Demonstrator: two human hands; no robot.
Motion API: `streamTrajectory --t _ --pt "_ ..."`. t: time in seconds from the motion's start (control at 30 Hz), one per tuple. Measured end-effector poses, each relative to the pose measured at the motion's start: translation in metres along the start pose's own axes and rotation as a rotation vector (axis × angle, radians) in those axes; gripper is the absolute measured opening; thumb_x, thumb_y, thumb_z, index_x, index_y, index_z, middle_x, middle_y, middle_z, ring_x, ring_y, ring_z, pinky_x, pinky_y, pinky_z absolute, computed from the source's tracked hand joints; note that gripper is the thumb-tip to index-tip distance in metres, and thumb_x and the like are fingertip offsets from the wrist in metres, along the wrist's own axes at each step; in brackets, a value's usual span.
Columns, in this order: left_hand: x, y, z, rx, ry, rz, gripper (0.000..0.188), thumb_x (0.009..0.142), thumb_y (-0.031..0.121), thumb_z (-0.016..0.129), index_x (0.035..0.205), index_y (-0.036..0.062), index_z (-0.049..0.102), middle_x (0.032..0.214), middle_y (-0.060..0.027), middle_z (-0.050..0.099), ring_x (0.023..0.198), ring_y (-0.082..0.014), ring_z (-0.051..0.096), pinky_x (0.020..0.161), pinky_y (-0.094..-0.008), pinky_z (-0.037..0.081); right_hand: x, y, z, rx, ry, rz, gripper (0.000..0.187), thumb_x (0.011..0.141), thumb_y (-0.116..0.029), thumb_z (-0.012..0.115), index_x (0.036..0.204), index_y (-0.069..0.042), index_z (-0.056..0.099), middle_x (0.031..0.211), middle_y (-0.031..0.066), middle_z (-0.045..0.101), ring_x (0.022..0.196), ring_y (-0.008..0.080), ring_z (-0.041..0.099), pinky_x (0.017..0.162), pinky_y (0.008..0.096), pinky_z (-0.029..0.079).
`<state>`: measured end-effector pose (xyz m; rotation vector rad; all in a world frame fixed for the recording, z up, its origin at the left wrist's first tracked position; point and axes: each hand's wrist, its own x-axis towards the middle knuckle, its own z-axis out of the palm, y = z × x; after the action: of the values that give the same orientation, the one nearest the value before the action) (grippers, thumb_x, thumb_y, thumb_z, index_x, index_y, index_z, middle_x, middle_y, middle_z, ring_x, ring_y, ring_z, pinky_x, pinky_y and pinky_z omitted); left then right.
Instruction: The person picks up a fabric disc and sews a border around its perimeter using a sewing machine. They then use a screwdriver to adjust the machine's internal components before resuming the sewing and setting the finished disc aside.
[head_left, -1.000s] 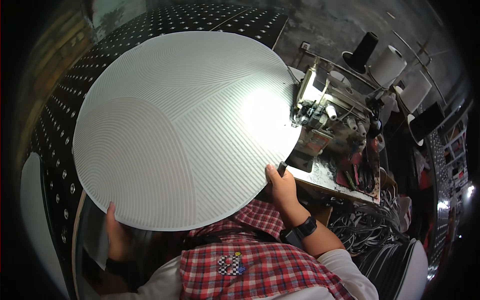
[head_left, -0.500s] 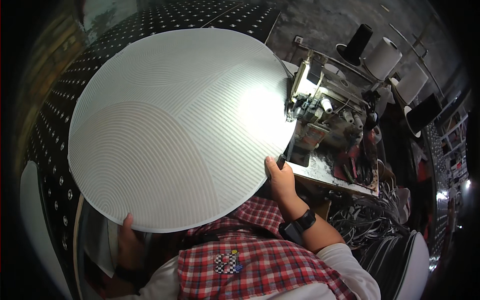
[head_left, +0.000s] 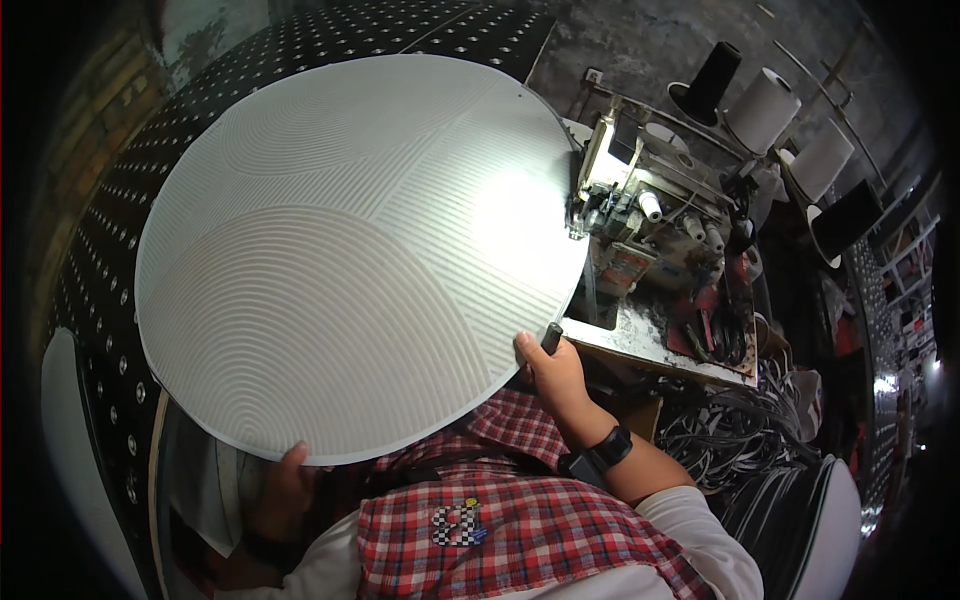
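A large round mat [head_left: 320, 310], pale grey-white with curved ribbed lines and a narrow white edge band, spans the middle of the view. Its right edge sits under the head of a sewing machine [head_left: 600, 195], whose lamp lights that side brightly. My left hand [head_left: 288, 482] is closed on the near edge, thumb on top and fingers hidden below. At the near right edge my right hand [head_left: 560, 380] grips the mat, thumb on its face. A short black handle-like piece [head_left: 552, 338] sticks up from that hand; its other end is hidden.
The mat lies over a black tabletop [head_left: 110, 260] with shiny round studs. Black and white thread cones [head_left: 765, 110] stand behind the machine. A tangle of grey strips [head_left: 720, 430] hangs below the machine's white table [head_left: 650, 345]. Another pale rounded panel [head_left: 835, 530] is at lower right.
The mat has turned counterclockwise, its near side shifting right. My left hand has moved right with the near edge. My right hand sits slightly lower and farther left.
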<state>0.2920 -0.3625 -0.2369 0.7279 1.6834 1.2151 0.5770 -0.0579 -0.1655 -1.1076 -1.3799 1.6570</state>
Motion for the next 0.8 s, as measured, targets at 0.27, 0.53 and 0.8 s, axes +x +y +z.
streamTrajectory --t 0.27,0.53,0.8 --pt "-0.001 0.133 0.045 -0.91 0.329 -0.03 0.051 0.084 0.037 0.038 0.121 0.0027 0.038 0.117 -0.0105 0.047 0.106 -0.0236 0.045 0.091 -0.0355 0.033 0.006 -0.002 0.001 0.092 0.057 -0.02 0.022 0.085 -0.025 0.053 0.074 -0.006 0.053 0.06 -0.0048 0.045 0.053 0.0039 0.038 0.047 0.0198 0.031" --pt "0.0 0.121 0.045 -0.46 0.335 -0.007 0.042 0.083 0.032 0.039 0.111 0.0012 0.045 0.102 -0.01 0.052 0.094 -0.022 0.05 0.08 -0.0347 0.039 0.008 -0.003 0.001 0.101 0.021 -0.012 0.021 0.085 -0.025 0.052 0.074 -0.006 0.052 0.06 -0.0037 0.046 0.05 0.0044 0.039 0.045 0.02 0.031" --pt "-0.001 0.062 0.023 0.332 0.076 0.324 0.04 0.083 0.033 0.042 0.107 0.0013 0.048 0.094 -0.0085 0.056 0.084 -0.0196 0.054 0.075 -0.0315 0.043 0.004 -0.004 0.001 0.049 0.043 0.024 0.019 0.084 -0.023 0.053 0.071 -0.01 0.047 0.058 -0.003 0.043 0.046 0.0057 0.038 0.042 0.0207 0.031"
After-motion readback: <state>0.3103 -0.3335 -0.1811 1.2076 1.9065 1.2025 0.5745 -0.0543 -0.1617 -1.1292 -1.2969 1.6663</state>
